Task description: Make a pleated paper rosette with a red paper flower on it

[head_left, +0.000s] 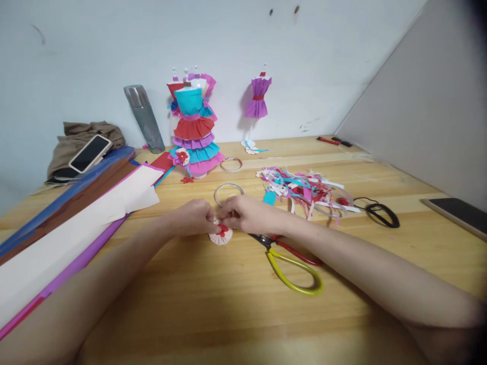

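Note:
My left hand (194, 217) and my right hand (243, 213) meet at the middle of the wooden table (228, 304). Together they pinch a small pleated white paper rosette with a red centre (220, 234), which rests just below the fingertips. Scissors (292, 263) with one red and one yellow-green handle lie under my right wrist, blades pointing toward the rosette. A clear tape ring (229, 192) lies just behind the hands.
Crepe paper sheets (68, 218) in white, brown, blue and purple lie at the left. Two paper-dressed mannequins (192, 126) (257, 99), a grey bottle (144, 119), a phone on cloth (90, 152), paper scraps (304, 190), a black cord (380, 213) and a tablet (456, 213) stand around.

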Demonstrator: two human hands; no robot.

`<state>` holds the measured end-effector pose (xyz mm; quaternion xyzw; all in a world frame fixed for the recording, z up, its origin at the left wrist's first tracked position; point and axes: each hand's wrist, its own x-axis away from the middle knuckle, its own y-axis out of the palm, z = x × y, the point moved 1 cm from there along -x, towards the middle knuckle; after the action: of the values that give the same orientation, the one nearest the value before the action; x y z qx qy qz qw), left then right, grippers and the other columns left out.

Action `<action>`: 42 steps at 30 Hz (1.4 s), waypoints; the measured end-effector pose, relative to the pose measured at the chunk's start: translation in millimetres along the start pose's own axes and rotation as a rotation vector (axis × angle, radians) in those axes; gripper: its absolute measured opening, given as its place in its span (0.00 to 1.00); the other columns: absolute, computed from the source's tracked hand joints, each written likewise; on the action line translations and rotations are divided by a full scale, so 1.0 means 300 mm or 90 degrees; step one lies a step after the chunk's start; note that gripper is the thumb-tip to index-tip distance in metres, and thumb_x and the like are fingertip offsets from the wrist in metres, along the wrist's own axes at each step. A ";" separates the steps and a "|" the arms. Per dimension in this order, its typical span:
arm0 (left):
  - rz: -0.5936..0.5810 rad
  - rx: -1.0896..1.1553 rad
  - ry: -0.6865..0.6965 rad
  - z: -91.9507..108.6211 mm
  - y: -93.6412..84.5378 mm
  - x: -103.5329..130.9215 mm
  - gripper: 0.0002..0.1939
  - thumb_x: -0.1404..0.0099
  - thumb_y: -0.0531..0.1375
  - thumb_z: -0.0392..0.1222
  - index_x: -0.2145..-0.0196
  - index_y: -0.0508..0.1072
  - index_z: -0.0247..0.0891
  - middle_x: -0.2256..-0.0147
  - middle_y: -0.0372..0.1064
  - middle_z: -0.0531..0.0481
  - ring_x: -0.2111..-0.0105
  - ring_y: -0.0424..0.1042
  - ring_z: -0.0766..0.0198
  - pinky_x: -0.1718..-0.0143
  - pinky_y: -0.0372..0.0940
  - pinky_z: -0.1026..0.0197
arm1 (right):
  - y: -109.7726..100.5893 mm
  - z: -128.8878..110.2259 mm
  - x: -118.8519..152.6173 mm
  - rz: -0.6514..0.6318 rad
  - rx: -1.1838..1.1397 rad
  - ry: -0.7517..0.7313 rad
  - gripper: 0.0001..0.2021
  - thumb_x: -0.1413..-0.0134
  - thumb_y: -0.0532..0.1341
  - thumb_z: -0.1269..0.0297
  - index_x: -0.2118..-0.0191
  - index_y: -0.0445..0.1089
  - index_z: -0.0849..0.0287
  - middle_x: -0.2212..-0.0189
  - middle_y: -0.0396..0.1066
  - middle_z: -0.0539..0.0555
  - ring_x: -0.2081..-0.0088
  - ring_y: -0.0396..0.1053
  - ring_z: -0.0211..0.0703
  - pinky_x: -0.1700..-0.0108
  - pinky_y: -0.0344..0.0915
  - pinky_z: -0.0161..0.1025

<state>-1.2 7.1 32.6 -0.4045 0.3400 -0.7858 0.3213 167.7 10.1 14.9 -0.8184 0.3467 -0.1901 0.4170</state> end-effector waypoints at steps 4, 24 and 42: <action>0.013 -0.009 0.005 0.026 -0.004 0.021 0.18 0.47 0.58 0.45 0.85 0.54 0.38 0.82 0.42 0.57 0.78 0.45 0.69 0.75 0.39 0.59 | 0.011 -0.025 0.006 -0.021 0.066 0.033 0.04 0.55 0.62 0.74 0.70 0.72 0.62 0.75 0.68 0.50 0.74 0.60 0.35 0.72 0.51 0.32; 0.233 -0.169 0.017 0.055 -0.070 0.101 0.19 0.42 0.55 0.49 0.84 0.56 0.39 0.84 0.53 0.55 0.80 0.52 0.67 0.75 0.42 0.59 | -0.001 -0.043 0.002 0.062 -0.535 0.055 0.10 0.63 0.64 0.72 0.68 0.67 0.59 0.80 0.64 0.44 0.78 0.59 0.32 0.73 0.52 0.33; 0.262 -0.240 0.010 0.098 -0.069 0.130 0.18 0.39 0.53 0.50 0.82 0.65 0.39 0.81 0.62 0.51 0.79 0.55 0.65 0.76 0.43 0.61 | 0.002 -0.037 0.000 0.060 -0.643 0.065 0.15 0.67 0.67 0.74 0.67 0.70 0.59 0.79 0.70 0.43 0.77 0.65 0.31 0.71 0.60 0.32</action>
<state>1.0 -19.7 78.3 -0.3736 0.5578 -0.6298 0.3908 160.7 3.6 21.0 -0.8908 0.4521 -0.0196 -0.0402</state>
